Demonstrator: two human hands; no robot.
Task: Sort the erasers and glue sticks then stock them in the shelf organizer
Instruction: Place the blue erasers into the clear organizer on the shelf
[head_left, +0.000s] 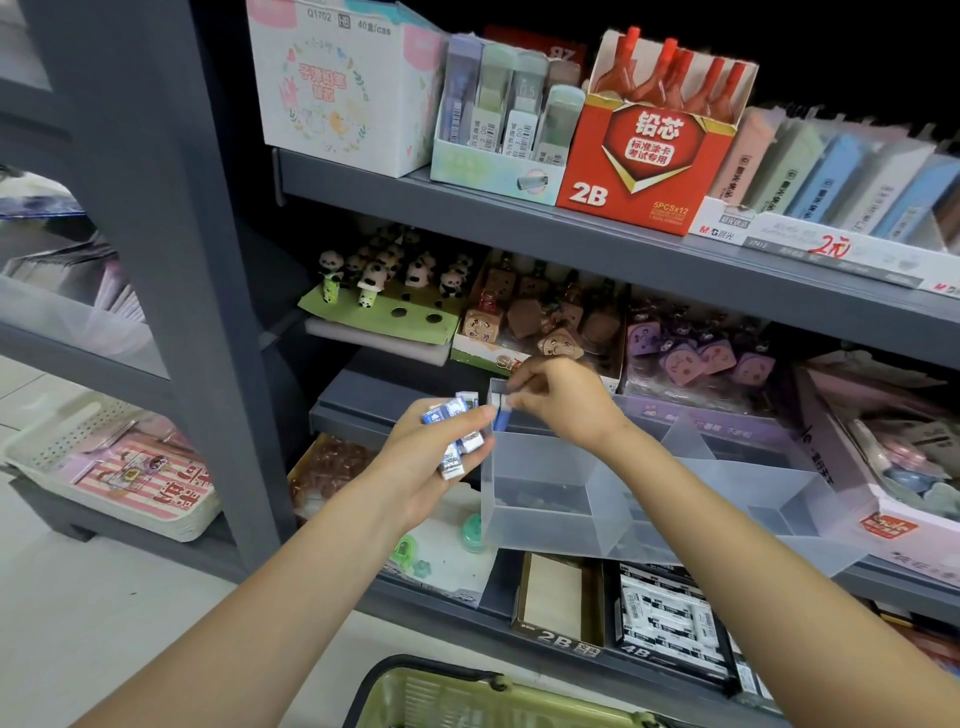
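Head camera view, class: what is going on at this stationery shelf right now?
A person is stocking erasers into a clear plastic organizer on a shop shelf. The left hand holds a small bunch of wrapped erasers. The right hand pinches one eraser at the organizer's back left corner, apparently setting it in. The organizer's compartments look mostly empty. A green basket sits below, near the person.

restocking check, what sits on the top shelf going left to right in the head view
White pencil-lead carton → pastel box of lead tubes → red 2B lead box → row of pastel erasers.
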